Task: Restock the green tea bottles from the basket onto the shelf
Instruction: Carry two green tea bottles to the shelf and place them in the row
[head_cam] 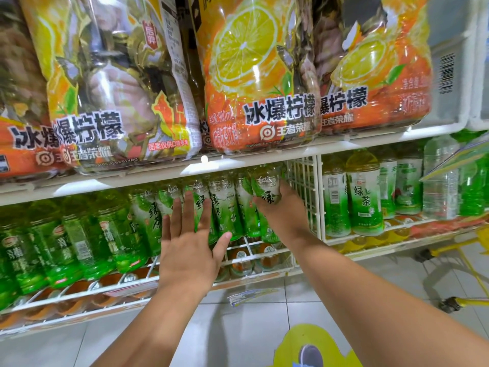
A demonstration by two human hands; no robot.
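far-left bottles [66, 242]: bright green bottles with round red-and-white logos stood packed on the lower shelf, leaning with the wide-angle view.
upper shelf packs [124, 83]: large orange-and-yellow lemon tea bottles with lemon art and bold black characters filled the shelf above, left to right.
shelf edge [148, 172]: a white rail ran across between the two levels, catching glare.
left hand [189, 250]: flat and spread, fingers straight and apart, laid against the fronts of the green tea row; it gripped nothing.
green tea row [225, 207]: pale-green labelled bottles stood side by side on the lower shelf, just left of the wire divider.
held green tea bottle [266, 185]: upright at the right end of that row, its cap up near the shelf edge, just beside the wire divider.
right hand [284, 210]: fingers wrapped round the held green tea bottle from the right, clamped on its label.
wire divider [304, 186]: a white grid panel separated the row from the next bay.
right-bay bottles [363, 197]: taller green tea bottles with yellow-green tops stood in the next bay.
yellow frame [465, 263]: a yellow wheeled frame stood on the tiled floor at far right; whether it was the basket i could not tell.
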